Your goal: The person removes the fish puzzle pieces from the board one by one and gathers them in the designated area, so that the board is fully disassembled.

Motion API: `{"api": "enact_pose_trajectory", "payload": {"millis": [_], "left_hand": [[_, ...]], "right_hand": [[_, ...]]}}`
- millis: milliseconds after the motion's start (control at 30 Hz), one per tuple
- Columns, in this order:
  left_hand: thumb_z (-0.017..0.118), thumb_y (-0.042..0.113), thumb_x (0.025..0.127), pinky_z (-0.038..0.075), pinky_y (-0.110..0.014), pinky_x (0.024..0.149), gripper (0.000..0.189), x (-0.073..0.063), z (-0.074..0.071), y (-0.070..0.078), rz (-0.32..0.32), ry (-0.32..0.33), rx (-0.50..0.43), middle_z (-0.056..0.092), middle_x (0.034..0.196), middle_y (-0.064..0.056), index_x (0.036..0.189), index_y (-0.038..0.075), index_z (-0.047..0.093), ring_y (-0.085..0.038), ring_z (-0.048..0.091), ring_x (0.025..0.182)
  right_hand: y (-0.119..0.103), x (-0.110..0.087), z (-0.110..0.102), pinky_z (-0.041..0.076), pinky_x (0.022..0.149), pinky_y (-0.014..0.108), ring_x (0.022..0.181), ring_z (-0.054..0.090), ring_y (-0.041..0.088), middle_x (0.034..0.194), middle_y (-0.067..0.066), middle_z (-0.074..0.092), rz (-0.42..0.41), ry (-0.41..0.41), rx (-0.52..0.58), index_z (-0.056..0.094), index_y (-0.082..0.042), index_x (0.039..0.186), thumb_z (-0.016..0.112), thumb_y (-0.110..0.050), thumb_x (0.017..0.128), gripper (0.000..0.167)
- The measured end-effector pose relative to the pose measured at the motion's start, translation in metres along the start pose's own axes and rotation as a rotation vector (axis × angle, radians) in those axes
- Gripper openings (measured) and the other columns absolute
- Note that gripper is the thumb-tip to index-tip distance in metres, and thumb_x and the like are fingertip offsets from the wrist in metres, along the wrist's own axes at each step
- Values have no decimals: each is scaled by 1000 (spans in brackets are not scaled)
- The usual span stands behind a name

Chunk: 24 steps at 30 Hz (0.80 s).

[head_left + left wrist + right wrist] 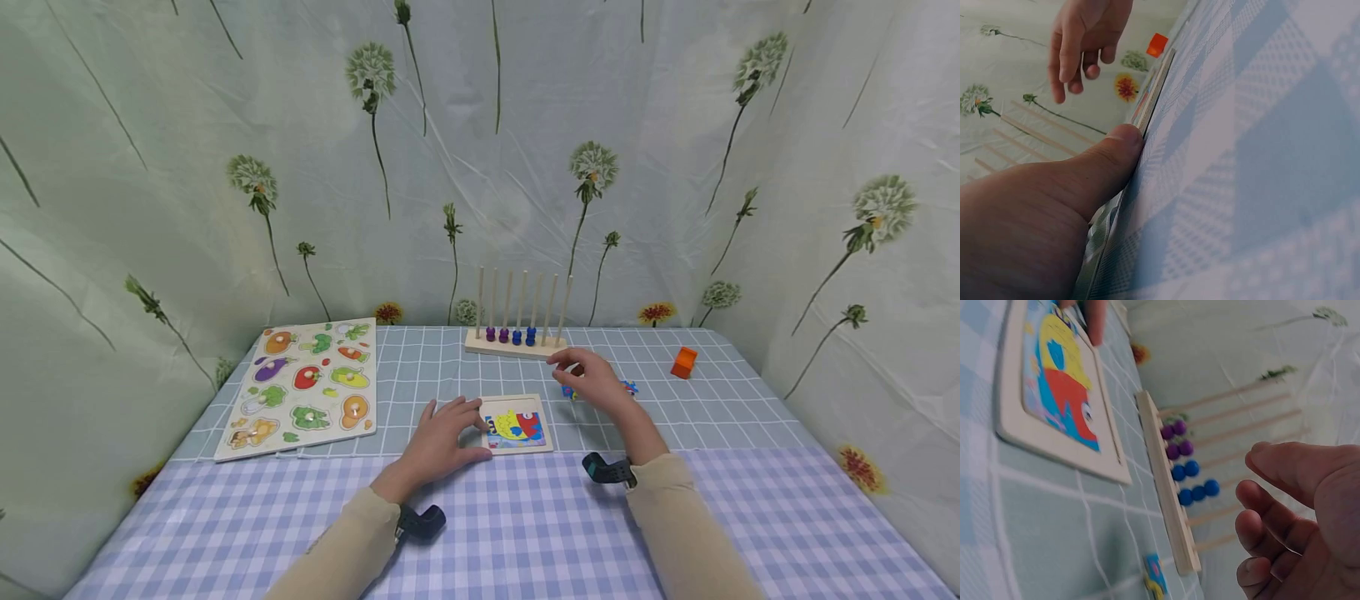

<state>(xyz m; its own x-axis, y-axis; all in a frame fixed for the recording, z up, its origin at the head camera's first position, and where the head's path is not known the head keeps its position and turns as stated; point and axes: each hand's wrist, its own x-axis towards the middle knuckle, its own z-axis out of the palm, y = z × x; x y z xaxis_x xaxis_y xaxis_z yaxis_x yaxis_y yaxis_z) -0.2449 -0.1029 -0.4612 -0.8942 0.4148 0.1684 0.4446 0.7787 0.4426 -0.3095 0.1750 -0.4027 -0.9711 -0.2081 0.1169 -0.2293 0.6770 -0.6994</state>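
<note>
A small wooden jigsaw (516,424) with a yellow, red and blue fish picture lies flat at the centre; a strip of bare frame shows along its top. My left hand (444,440) rests at its left side, fingers spread, with the thumb (1124,140) against the near edge in the left wrist view. To the right, my right hand (588,379) hovers above small colourful puzzle pieces (630,387), partly hidden beneath it. Its fingers (1266,512) are loosely bent with nothing between them. One blue piece (1154,570) shows on the cloth in the right wrist view.
Behind the jigsaw stands a wooden bead rack (516,344) with upright pegs and purple and blue beads. A large vegetable peg puzzle (300,387) lies at the left. An orange block (683,362) sits at the back right. A floral curtain (495,167) encloses the table.
</note>
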Motion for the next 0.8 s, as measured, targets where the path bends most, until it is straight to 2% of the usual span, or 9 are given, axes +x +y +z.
{"api": "enact_pose_trajectory", "payload": {"millis": [300, 800], "left_hand": [[77, 50, 83, 16, -72, 118, 35, 2, 0, 0, -19, -1, 12, 52, 151, -3, 107, 26, 70, -34, 40, 146], [76, 50, 83, 16, -72, 118, 33, 1, -1, 0, -7, 12, -13, 52, 152, -2, 106, 27, 70, -35, 41, 146]], "right_hand": [[-16, -3, 24, 52, 82, 31, 90, 58, 20, 109, 8, 68, -71, -129, -54, 69, -9, 119, 67, -15, 95, 25], [-26, -9, 62, 52, 80, 29, 86, 57, 13, 103, 0, 66, -155, -267, -96, 70, -16, 115, 72, -15, 91, 24]]}}
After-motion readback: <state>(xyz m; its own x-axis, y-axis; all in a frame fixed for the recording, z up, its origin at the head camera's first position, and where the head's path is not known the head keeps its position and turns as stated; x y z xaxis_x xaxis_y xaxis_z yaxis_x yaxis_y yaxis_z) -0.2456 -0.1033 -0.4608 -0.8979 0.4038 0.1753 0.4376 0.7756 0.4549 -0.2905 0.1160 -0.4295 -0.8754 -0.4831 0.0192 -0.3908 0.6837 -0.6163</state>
